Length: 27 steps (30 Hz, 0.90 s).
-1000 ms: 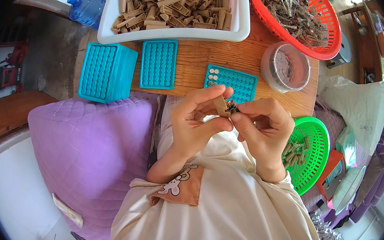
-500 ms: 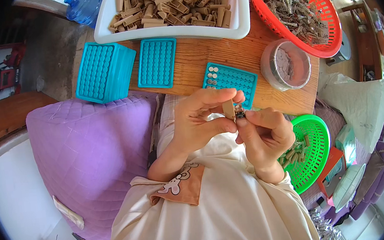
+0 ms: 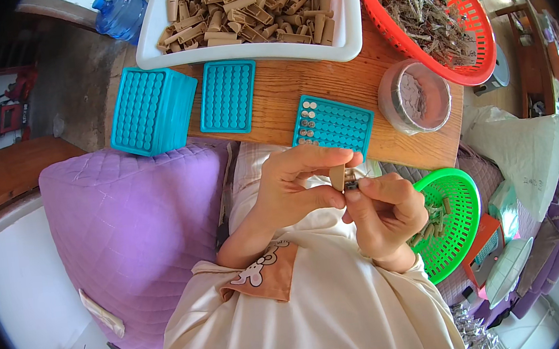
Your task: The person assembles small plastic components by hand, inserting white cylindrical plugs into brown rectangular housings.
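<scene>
My left hand (image 3: 297, 179) pinches a tan plastic casing (image 3: 338, 177) between thumb and fingers, holding it upright over my lap. Against its right side, my right hand (image 3: 389, 214) grips a small dark part with metal bits (image 3: 352, 184) between thumb and forefinger. Whether that part sits inside the casing or only touches it, I cannot tell; fingertips cover much of it. Just beyond my hands lies a teal tray (image 3: 338, 123) of round pockets, with several silvery discs (image 3: 308, 124) in its left columns.
At the back stands a white bin (image 3: 351, 41) of tan casings. A red basket (image 3: 484, 47) of thin metallic pieces and a clear tub (image 3: 390, 96) are on the right. A green basket (image 3: 467, 224) sits lower right. Another teal tray (image 3: 228, 97) lies beside stacked teal trays (image 3: 142, 112).
The casing and the small part remain pinched between my hands, which have shifted only slightly. The tabletop appears a little lower in the picture.
</scene>
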Tool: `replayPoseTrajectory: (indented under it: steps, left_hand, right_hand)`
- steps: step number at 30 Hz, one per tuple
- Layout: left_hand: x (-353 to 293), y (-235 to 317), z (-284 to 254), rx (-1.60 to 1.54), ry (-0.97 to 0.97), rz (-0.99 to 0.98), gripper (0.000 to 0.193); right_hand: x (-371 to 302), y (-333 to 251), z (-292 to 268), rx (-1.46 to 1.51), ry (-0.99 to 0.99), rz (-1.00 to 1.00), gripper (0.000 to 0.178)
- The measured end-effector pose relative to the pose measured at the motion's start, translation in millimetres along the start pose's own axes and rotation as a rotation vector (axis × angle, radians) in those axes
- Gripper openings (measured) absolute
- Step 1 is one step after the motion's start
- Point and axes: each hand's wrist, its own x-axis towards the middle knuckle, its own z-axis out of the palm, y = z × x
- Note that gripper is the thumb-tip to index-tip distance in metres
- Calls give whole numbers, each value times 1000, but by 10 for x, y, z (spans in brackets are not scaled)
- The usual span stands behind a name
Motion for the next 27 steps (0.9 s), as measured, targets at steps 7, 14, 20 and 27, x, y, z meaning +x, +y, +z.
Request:
replayPoseTrajectory:
  steps: [7, 14, 20, 27]
  left_hand:
    - [-16, 13, -1, -162, 45, -81, 46]
    - [17, 46, 11, -118, 281, -227, 39]
    - [64, 21, 30, -18, 307, -216, 34]
    - [54, 20, 51, 105, 303, -246, 30]
  right_hand:
    - [142, -53, -31, -215, -169, -197, 22]
    - [195, 74, 18, -296, -253, -89, 29]
    - [129, 252, 59, -149, -152, 101, 17]
    - [93, 370, 71, 42, -112, 313, 18]
